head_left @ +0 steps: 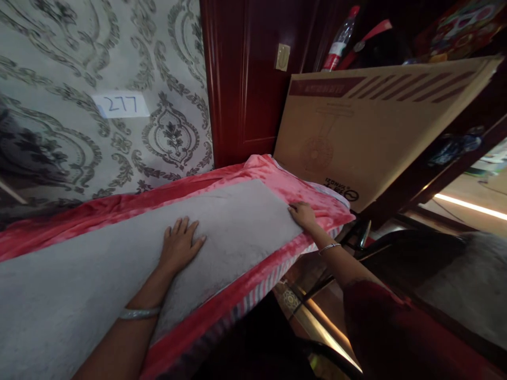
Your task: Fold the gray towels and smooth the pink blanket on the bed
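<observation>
A long grey fleecy mat (pixel 233 221) lies flat over a pink plush blanket (pixel 273 182), whose border shows around it. My left hand (pixel 180 245) rests palm down on the mat with its fingers spread. At the mat's right end, my right hand (pixel 303 214) has its fingers curled together at the edge; its thumb and the underside of its grip are hidden. Striped cloth (pixel 257 293) hangs below the blanket's near edge. A bangle is on each wrist.
A large cardboard box (pixel 340 121) leans beyond the right end, with a red-capped bottle (pixel 340 42) behind it. Patterned wallpaper with a paper marked 277 (pixel 121 104) and a dark red panel (pixel 245 79) border the far side. A dark chair with grey fabric (pixel 463 285) stands at right.
</observation>
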`<move>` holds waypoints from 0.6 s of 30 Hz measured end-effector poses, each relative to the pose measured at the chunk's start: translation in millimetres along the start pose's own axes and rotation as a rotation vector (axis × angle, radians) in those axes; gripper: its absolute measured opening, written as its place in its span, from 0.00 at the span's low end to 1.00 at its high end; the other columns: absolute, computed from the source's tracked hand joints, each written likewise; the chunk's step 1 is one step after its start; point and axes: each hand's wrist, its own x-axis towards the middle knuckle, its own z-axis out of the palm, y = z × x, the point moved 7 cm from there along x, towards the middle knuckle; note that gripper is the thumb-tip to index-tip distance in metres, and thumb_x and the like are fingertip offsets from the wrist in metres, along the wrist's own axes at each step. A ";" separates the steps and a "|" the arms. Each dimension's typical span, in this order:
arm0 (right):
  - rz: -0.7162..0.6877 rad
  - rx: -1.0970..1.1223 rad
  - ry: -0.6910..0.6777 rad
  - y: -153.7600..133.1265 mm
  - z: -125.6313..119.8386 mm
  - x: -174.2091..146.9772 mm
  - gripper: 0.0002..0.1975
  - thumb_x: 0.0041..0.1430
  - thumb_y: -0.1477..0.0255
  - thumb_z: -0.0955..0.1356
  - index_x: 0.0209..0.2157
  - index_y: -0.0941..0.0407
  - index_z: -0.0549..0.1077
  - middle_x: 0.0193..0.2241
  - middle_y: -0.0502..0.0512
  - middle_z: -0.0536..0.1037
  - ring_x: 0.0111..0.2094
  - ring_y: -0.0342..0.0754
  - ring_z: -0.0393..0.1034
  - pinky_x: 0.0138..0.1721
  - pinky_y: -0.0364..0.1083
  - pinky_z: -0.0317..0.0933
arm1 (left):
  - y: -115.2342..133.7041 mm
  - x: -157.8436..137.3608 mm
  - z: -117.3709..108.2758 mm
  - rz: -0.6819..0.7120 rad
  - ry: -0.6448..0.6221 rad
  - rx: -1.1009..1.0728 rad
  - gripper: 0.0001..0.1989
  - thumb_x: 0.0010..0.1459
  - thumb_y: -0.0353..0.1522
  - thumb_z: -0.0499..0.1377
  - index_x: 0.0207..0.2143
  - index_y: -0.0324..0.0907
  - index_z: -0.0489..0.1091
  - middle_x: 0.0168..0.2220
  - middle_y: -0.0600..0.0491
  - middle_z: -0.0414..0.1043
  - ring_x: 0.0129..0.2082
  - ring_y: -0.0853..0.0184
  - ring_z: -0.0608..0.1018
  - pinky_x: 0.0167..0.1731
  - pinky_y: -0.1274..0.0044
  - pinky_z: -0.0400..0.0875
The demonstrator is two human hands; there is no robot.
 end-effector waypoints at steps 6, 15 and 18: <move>0.036 0.125 -0.050 17.5 -0.5 -8.3 0.23 0.68 0.63 0.61 0.57 0.57 0.74 0.51 0.59 0.79 0.50 0.54 0.73 0.50 0.47 0.64 | 1.4 0.6 -1.3 -0.005 -0.004 -0.015 0.31 0.66 0.45 0.48 0.66 0.41 0.61 0.70 0.39 0.53 0.69 0.46 0.55 0.63 0.52 0.52; 0.029 0.257 -0.091 17.8 -2.5 -2.9 0.17 0.61 0.66 0.68 0.48 0.59 0.78 0.47 0.60 0.80 0.45 0.54 0.73 0.47 0.47 0.65 | 0.9 -0.6 -0.8 -0.007 -0.018 0.025 0.31 0.67 0.45 0.47 0.66 0.40 0.60 0.70 0.39 0.52 0.70 0.48 0.55 0.64 0.54 0.52; 0.035 0.310 -0.092 22.0 -1.1 -3.4 0.16 0.60 0.66 0.67 0.45 0.59 0.78 0.44 0.59 0.81 0.43 0.53 0.73 0.44 0.46 0.65 | 0.5 -0.4 -0.1 -0.003 -0.014 0.016 0.31 0.66 0.45 0.47 0.66 0.40 0.61 0.70 0.38 0.52 0.70 0.48 0.55 0.64 0.54 0.52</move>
